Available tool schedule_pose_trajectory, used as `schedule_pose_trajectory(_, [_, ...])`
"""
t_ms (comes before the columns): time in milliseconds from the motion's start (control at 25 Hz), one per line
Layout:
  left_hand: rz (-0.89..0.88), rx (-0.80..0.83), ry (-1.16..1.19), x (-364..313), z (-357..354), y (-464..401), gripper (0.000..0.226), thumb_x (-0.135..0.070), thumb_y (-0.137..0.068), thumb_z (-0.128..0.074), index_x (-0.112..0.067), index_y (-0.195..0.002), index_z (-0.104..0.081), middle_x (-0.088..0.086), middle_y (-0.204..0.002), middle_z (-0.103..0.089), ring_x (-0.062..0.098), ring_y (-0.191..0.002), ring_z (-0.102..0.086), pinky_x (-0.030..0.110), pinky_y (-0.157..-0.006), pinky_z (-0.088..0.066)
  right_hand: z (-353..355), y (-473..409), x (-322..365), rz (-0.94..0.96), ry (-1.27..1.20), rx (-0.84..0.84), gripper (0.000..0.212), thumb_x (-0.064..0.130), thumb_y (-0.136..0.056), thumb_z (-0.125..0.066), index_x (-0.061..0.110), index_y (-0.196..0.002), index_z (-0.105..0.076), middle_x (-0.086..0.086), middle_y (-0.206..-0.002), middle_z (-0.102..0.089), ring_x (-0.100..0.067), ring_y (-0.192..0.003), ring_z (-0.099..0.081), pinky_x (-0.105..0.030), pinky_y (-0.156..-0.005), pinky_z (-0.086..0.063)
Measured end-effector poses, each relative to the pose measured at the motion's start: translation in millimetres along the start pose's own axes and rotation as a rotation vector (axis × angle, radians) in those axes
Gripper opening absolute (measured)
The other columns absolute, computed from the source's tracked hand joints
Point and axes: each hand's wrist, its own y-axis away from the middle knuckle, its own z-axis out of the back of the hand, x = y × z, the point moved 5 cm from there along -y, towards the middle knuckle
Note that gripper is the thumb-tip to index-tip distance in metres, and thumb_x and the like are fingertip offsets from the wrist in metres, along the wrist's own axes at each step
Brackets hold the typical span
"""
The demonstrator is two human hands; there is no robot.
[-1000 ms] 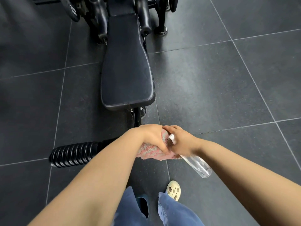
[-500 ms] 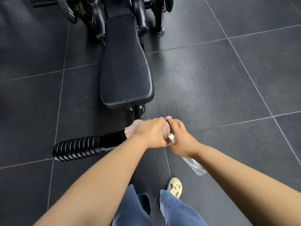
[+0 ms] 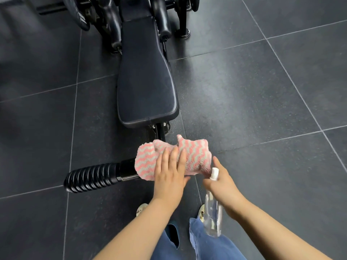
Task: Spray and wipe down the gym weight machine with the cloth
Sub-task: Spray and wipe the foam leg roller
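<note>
Flat-fingered, the left hand (image 3: 170,177) presses the pink-and-grey striped cloth (image 3: 173,158) down over the machine's crossbar, fingers straight and spread on top, not curled round it. The right hand (image 3: 221,186) grips a clear spray bottle (image 3: 213,212) by its neck, white nozzle (image 3: 214,173) upward and just beside the cloth's right edge; its forefinger reaches toward the towel, though whether it touches is hard to tell from this angle.

The cloth sits at centre frame, draped across the bar just below the near end of the black padded bench (image 3: 146,79). To its left the bar carries on into a ribbed black foam roller (image 3: 92,178) at lower left of the frame.

The step in hand looks to be wiping the bar. To do it well, the person would likely wrap the cloth round the tube, not merely pat the top, and draw it along the bar's length toward the roller, keeping firm pressure so the underside is reached. The bottle is best kept clear of the stroke.

The bar's long axis runs roughly left to right, dipping a little toward the lower left. The bench pad runs from centre frame up toward the top, where the frame and a weight plate (image 3: 81,17) stand. The bottle lies tilted, nozzle toward the bench, base toward the person's jeans (image 3: 206,246).
</note>
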Motion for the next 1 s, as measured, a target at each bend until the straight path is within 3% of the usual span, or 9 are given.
schedule_pose_trajectory(80, [0.025,0.183,0.023,8,3,-29,0.104,-0.060,-0.055,-0.080,-0.014,-0.135,-0.033,0.004,-0.122,-0.057,0.025,-0.112,-0.056,0.036,-0.097,-0.042,5,-6,-15,-0.234,-0.204,-0.007,0.066,-0.006,-0.079,-0.051,0.013,-0.141,-0.034,-0.004,-0.098,-0.056,-0.013,-0.076,-0.053,-0.019,-0.064,-0.043])
schedule_pose_trajectory(160, [-0.009,0.467,0.064,13,-3,-50,0.095,-0.073,-0.061,-0.066,-0.021,-0.134,-0.035,-0.003,-0.125,-0.054,0.019,-0.112,-0.054,0.032,-0.089,-0.042,4,-10,-23,-0.393,-0.385,0.043,0.044,-0.008,-0.075,-0.051,0.004,-0.117,-0.047,-0.014,-0.086,-0.051,-0.018,-0.067,-0.049,-0.026,-0.059,-0.043])
schedule_pose_trajectory(280, [-0.041,0.653,0.188,20,-3,-64,0.085,-0.076,-0.056,-0.066,-0.031,-0.124,-0.042,-0.011,-0.114,-0.058,0.016,-0.102,-0.059,0.031,-0.079,-0.046,0,-16,-26,-0.509,-0.660,0.114,0.025,-0.012,-0.070,-0.044,0.005,-0.088,-0.046,-0.010,-0.065,-0.041,-0.017,-0.049,-0.041,-0.024,-0.044,-0.042])
schedule_pose_trajectory(400, [-0.022,0.944,0.414,28,-12,-75,0.076,-0.060,-0.053,-0.079,-0.038,-0.117,-0.045,-0.018,-0.104,-0.061,0.011,-0.096,-0.059,0.033,-0.085,-0.048,-5,-16,-17,-0.524,-0.933,0.213,0.036,-0.014,-0.070,-0.044,-0.010,-0.104,-0.054,-0.023,-0.089,-0.063,-0.026,-0.070,-0.065,-0.037,-0.062,-0.060])
schedule_pose_trajectory(560, [-0.015,1.294,0.667,22,-15,-82,0.068,-0.030,-0.061,-0.086,-0.029,-0.118,-0.049,-0.011,-0.110,-0.062,0.011,-0.102,-0.059,0.039,-0.095,-0.048,-17,-10,-2,-0.494,-1.003,0.229,0.050,-0.014,-0.073,-0.044,-0.010,-0.122,-0.051,-0.028,-0.116,-0.061,-0.033,-0.094,-0.067,-0.044,-0.080,-0.056])
schedule_pose_trajectory(680, [-0.008,1.053,0.478,23,-11,-76,0.064,-0.041,-0.057,-0.078,-0.032,-0.111,-0.044,-0.010,-0.098,-0.061,0.014,-0.090,-0.062,0.038,-0.082,-0.052,-25,-10,-2,-0.475,-1.074,0.227,0.062,-0.015,-0.065,-0.048,-0.010,-0.127,-0.047,-0.030,-0.127,-0.054,-0.035,-0.107,-0.059,-0.049,-0.086,-0.050])
schedule_pose_trajectory(760, [-0.012,0.741,0.246,21,-5,-66,0.064,-0.049,-0.061,-0.071,-0.029,-0.115,-0.043,-0.007,-0.099,-0.060,0.020,-0.088,-0.061,0.035,-0.074,-0.050,-29,-8,-1,-0.472,-1.086,0.239,0.065,-0.011,-0.059,-0.053,-0.010,-0.123,-0.049,-0.027,-0.113,-0.059,-0.032,-0.094,-0.061,-0.044,-0.081,-0.053])
schedule_pose_trajectory(840, [-0.071,0.481,0.011,13,2,-50,0.070,-0.050,-0.071,-0.068,-0.023,-0.128,-0.037,-0.001,-0.116,-0.055,0.023,-0.103,-0.056,0.036,-0.083,-0.043,-30,-5,-2,-0.489,-1.022,0.225,0.055,-0.007,-0.057,-0.055,-0.007,-0.112,-0.052,-0.020,-0.089,-0.060,-0.028,-0.082,-0.061,-0.038,-0.069,-0.057])
schedule_pose_trajectory(1000, [-0.242,0.305,-0.183,17,5,-24,0.088,-0.027,-0.080,-0.066,-0.011,-0.147,-0.012,0.009,-0.143,-0.034,0.026,-0.126,-0.041,0.036,-0.101,-0.035,-22,0,1,-0.530,-0.976,0.186,0.054,-0.002,-0.065,-0.048,-0.008,-0.119,-0.047,-0.029,-0.101,-0.061,-0.038,-0.089,-0.065,-0.051,-0.074,-0.054])
